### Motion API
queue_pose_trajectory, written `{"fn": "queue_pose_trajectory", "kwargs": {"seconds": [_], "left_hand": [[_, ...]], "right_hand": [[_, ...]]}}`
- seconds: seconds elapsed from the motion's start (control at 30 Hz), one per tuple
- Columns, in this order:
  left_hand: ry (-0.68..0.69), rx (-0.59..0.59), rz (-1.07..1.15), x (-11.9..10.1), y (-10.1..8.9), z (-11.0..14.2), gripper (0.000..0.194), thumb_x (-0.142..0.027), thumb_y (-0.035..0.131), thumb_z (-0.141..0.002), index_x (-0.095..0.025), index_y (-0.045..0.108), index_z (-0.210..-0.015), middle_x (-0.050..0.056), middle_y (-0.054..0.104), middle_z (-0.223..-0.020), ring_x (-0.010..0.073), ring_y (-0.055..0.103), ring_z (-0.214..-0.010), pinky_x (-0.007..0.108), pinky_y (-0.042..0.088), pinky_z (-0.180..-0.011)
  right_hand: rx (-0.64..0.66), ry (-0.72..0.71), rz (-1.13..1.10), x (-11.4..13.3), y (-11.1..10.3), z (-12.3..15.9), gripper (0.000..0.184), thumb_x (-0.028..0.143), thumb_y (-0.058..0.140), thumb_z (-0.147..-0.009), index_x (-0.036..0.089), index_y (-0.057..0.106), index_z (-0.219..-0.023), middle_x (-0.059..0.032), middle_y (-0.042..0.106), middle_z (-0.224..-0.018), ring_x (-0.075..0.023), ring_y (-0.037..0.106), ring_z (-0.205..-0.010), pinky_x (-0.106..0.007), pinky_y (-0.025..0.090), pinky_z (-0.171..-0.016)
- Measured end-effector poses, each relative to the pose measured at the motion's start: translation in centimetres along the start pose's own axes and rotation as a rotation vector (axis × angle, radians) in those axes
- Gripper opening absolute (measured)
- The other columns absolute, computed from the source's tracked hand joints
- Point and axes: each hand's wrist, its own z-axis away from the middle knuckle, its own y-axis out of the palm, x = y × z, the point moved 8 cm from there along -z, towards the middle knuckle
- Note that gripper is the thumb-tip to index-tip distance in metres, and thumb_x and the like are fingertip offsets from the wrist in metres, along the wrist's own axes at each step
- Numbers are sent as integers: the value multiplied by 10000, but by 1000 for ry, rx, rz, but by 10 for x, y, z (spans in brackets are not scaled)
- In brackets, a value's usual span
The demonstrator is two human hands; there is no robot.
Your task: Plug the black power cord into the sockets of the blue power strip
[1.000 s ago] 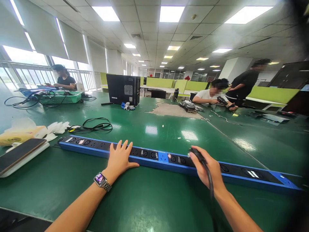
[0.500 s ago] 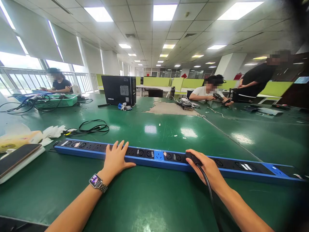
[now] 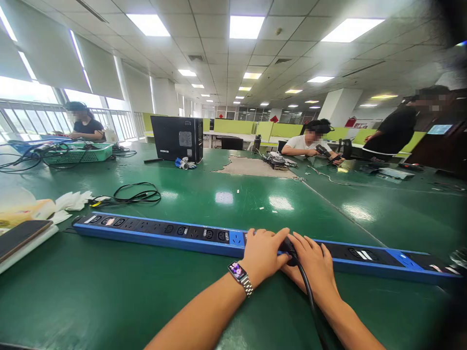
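Note:
A long blue and black power strip [image 3: 156, 232] lies across the green table [image 3: 120, 296] in front of me. My right hand [image 3: 314, 267] is closed round a black plug [image 3: 289, 248] pressed onto the strip near its middle; the plug's black cord [image 3: 308, 296] trails back along my forearm. My left hand [image 3: 263, 253], a watch on its wrist, lies with fingers curled over the strip right beside the plug, touching my right hand.
A phone on a white pad [image 3: 22, 238] and crumpled tissues [image 3: 71, 200] lie at the left. A coiled black cable [image 3: 136, 195] lies beyond the strip. Farther off: a black computer case [image 3: 177, 138], a green basket [image 3: 82, 151] and three people.
My left hand slid right along the strip from its left half to meet my right hand at the plug. The camera view shifted a little to the right.

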Motion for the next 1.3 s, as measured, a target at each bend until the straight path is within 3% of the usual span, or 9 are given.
{"fn": "queue_pose_trajectory", "kwargs": {"seconds": [0.1, 0.37, 0.47, 0.57, 0.67, 0.77, 0.87, 0.93, 1.3], "left_hand": [[5, -26, -8, -1, 7, -8, 317, -245, 550, -893, -314, 569, -1202, 9, 718, -1011, 221, 626, -1025, 533, 373, -1019], [60, -113, -74, 0, 11, 2, 294, -246, 439, -964, -291, 554, -1231, 13, 700, -978, 191, 625, -1004, 500, 401, -1032], [73, -209, -67, -15, -4, -7, 313, -227, 414, -971, -271, 547, -1251, 15, 694, -994, 170, 636, -949, 439, 442, -1000], [112, -337, -61, -23, -39, -18, 340, -178, 424, -951, -250, 543, -1261, 15, 700, -1023, 155, 642, -930, 369, 467, -960], [70, -437, -82, 9, -81, -7, 394, -98, 421, -906, -222, 557, -1255, 40, 712, -1068, 163, 650, -962, 324, 497, -895], [-84, -491, -118, 79, -114, 38, 395, -119, 426, -892, -224, 586, -1237, 57, 724, -1075, 193, 663, -971, 343, 513, -884], [-221, -472, -89, 146, -131, 95, 367, -214, 417, -921, -213, 586, -1247, 61, 739, -1050, 198, 695, -886, 319, 544, -807], [-230, -418, -36, 169, -134, 120, 341, -306, 447, -936, -209, 599, -1226, 52, 754, -986, 188, 706, -803, 294, 552, -743], [-93, -220, -159, 168, -120, 123, 352, -226, 419, -927, -265, 609, -1220, 25, 711, -1164, 191, 650, -1082, 419, 448, -1047]], "right_hand": [[14, 10, 13, 0, -1, -1, 565, 592, 545, -784, 228, 557, -1215, -97, 603, -1311, -328, 496, -1223, -537, 279, -1058], [22, 25, 5, 1, 0, -2, 529, 518, 544, -798, 240, 541, -1248, -89, 592, -1327, -329, 489, -1230, -535, 302, -1029], [28, 44, 8, 1, -1, -3, 579, 579, 533, -778, 218, 556, -1230, -100, 603, -1307, -332, 486, -1232, -532, 297, -1036], [57, 65, 7, 1, 0, -4, 650, 643, 502, -764, 190, 570, -1224, -117, 610, -1297, -337, 476, -1245, -524, 291, -1049], [91, 87, 2, 0, 1, -5, 731, 702, 487, -745, 198, 556, -1269, -110, 584, -1338, -342, 461, -1264, -529, 284, -1055], [129, 119, -9, -1, 3, -4, 796, 761, 477, -717, 213, 552, -1291, -102, 558, -1372, -345, 443, -1284, -538, 273, -1064], [148, 131, -20, -1, 3, -4, 809, 774, 457, -722, 213, 550, -1298, -101, 542, -1388, -340, 428, -1300, -539, 263, -1074], [156, 134, -21, 0, 3, -4, 816, 775, 460, -719, 208, 549, -1299, -100, 536, -1393, -337, 421, -1306, -538, 260, -1078], [178, 153, -27, -3, 8, -2, 846, 794, 435, -714, 208, 537, -1314, -104, 522, -1408, -339, 401, -1329, -551, 251, -1087]]}}
